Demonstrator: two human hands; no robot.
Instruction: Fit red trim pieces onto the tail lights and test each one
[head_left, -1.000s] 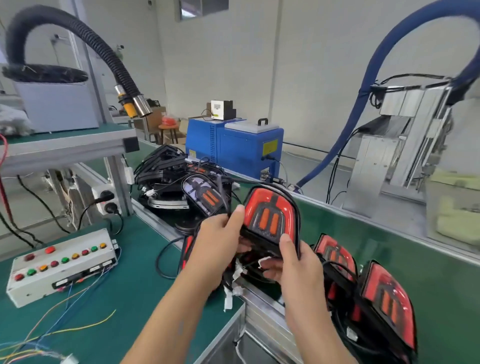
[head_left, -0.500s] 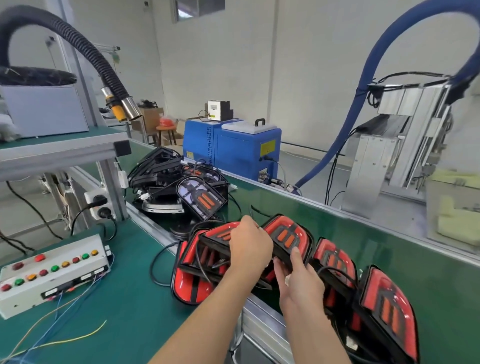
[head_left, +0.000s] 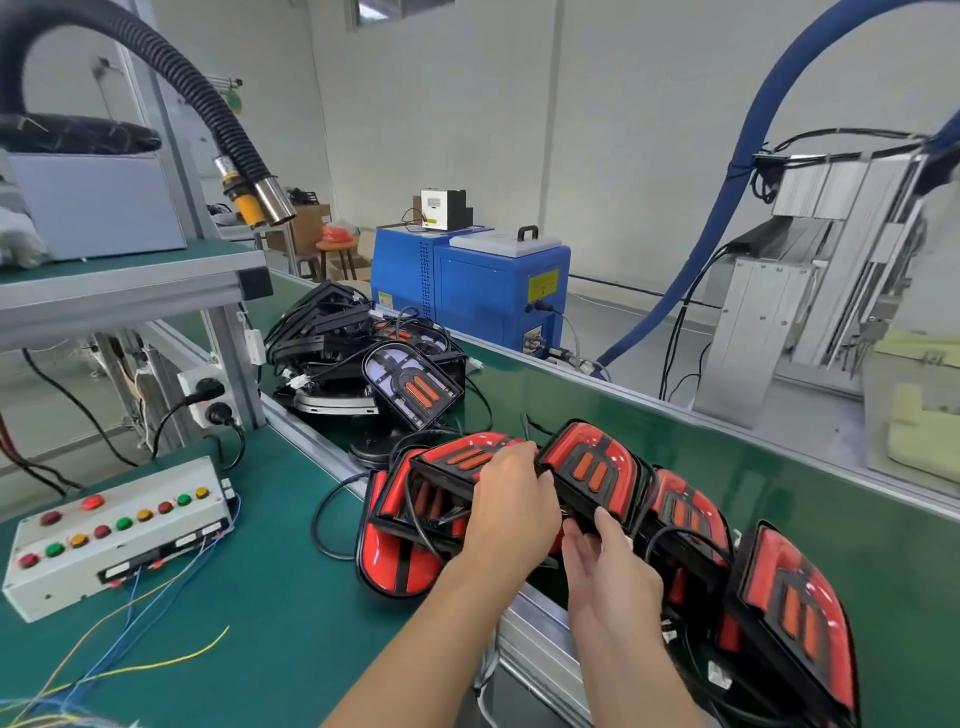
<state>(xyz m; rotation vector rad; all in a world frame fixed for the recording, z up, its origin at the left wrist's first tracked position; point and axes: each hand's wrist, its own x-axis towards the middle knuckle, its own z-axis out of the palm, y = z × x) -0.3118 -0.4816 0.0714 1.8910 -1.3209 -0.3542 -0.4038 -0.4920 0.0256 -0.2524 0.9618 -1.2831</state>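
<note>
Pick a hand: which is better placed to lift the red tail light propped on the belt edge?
Right. The right hand already touches the tail light at its lower edge; the left hand rests on the neighbouring stack.

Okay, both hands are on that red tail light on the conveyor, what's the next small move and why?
Probably let go and reach for another: the red tail light with two orange bars already leans in the row of finished red tail lights, the right hand at its lower edge, the left hand beside it.

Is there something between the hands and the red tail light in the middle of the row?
Nothing visible. The right hand already touches the lower edge of the tail light; the left hand rests beside it, over the neighbouring light.
</note>
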